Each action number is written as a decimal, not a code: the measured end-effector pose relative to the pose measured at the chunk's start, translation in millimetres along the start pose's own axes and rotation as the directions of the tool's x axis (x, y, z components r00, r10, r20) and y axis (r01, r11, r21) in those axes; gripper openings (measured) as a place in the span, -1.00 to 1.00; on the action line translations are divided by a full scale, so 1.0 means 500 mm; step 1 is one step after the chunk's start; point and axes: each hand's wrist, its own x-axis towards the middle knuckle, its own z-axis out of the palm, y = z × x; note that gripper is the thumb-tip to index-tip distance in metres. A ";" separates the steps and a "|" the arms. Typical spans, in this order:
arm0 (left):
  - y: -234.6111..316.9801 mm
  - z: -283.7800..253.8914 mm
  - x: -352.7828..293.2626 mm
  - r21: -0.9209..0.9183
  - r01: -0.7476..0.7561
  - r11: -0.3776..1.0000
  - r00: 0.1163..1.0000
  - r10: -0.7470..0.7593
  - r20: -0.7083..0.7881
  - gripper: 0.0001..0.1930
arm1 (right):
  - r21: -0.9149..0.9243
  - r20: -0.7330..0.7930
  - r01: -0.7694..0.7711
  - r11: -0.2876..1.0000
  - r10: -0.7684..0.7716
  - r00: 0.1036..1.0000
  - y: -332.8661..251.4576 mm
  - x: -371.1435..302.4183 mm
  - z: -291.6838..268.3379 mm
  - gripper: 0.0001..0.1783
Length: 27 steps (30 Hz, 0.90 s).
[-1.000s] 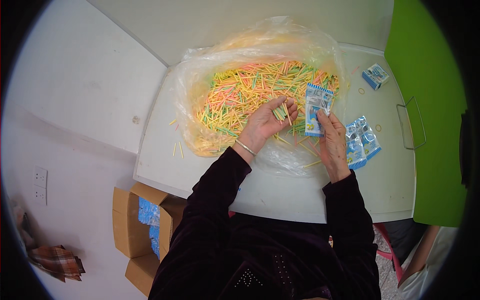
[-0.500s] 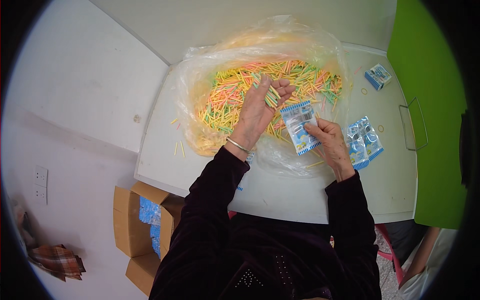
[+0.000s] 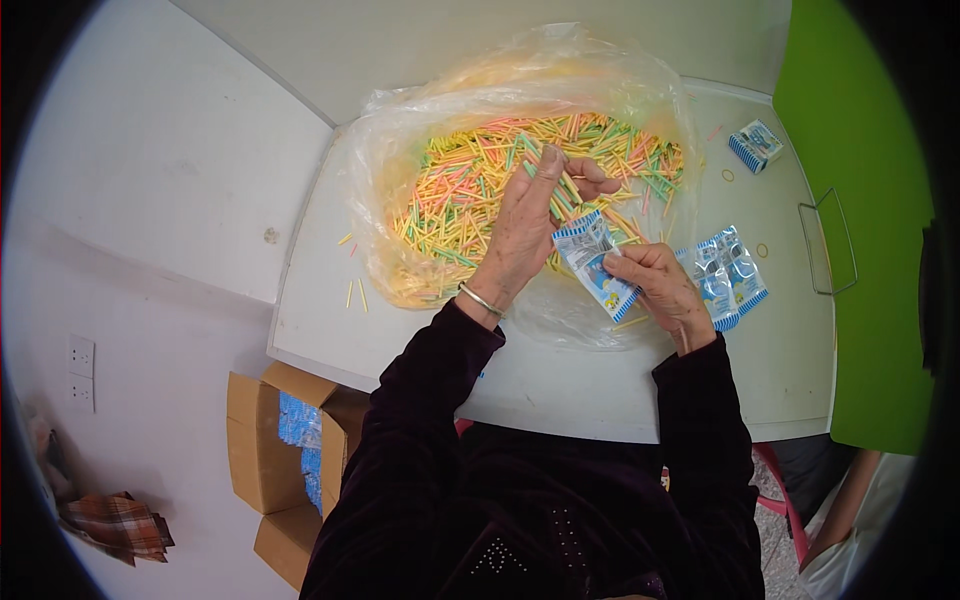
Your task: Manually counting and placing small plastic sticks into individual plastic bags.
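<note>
A bunch of thin candy sticks [image 3: 566,194] in pastel green, yellow and pink lies in my left hand [image 3: 532,205], held under the thumb with the fingers curled. Below and behind it spreads a large clear plastic bag [image 3: 400,135], opened wide over a heap of the same sticks [image 3: 460,180]. My right hand [image 3: 662,287] pinches a small blue and white packet [image 3: 598,265] between thumb and fingers. The packet's upper end touches or nearly touches the left fingers beside the sticks. Whether its mouth is open I cannot tell.
More flat packets [image 3: 732,280] lie right of my right hand. A small banded stack of packets [image 3: 755,146], rubber bands [image 3: 762,250] and a wire stand [image 3: 828,240] are farther right. An open cardboard box [image 3: 262,440] with blue packets stands low left. Another person's arm [image 3: 845,510] shows lower right.
My left hand has moved slightly right with the sticks, its thumb more upright. The packet has tilted and come closer to the left fingers.
</note>
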 end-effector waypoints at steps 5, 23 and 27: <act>-0.006 0.012 -0.015 0.081 0.008 0.997 0.999 -0.012 0.039 -0.54 | -0.009 -0.017 0.005 1.000 -0.005 1.000 -0.006 -0.003 0.003 -0.81; -0.038 -0.006 -0.042 0.019 -0.028 0.999 0.993 0.030 -0.114 -0.51 | -0.112 0.016 0.046 0.993 -0.045 0.999 -0.009 -0.012 0.003 -0.72; -0.034 -0.004 -0.047 0.231 -0.147 0.962 0.989 0.137 0.061 -0.67 | -0.119 0.030 0.028 0.992 -0.024 0.999 -0.015 -0.015 0.006 -0.72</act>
